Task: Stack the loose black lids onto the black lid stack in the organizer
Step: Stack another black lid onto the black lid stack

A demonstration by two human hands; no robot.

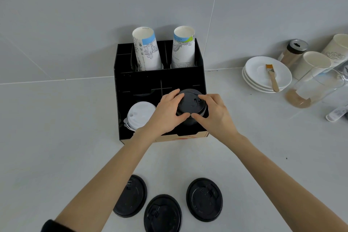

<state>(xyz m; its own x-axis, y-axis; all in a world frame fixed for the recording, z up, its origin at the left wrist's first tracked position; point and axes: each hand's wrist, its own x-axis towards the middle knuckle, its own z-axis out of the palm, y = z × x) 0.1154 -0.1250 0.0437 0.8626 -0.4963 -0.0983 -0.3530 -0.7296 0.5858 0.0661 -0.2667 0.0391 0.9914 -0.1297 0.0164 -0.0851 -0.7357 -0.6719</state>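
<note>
A black organizer [131,83] stands against the wall. In its front right compartment sits the black lid stack [190,102]. My left hand [166,111] grips the stack's top lid from the left, and my right hand [212,113] grips it from the right, thumbs meeting at its near edge. Three loose black lids lie flat on the counter near me: one at the left [130,196], partly under my left forearm, one in the middle [162,213], one at the right [204,198].
A white lid stack [140,115] fills the front left compartment. Two printed paper cup stacks [147,51] [183,48] stand in the back. At the right are white saucers [263,73] with a brush [272,77], a glass pitcher [310,88], a shaker jar [293,52] and paper cups [312,64].
</note>
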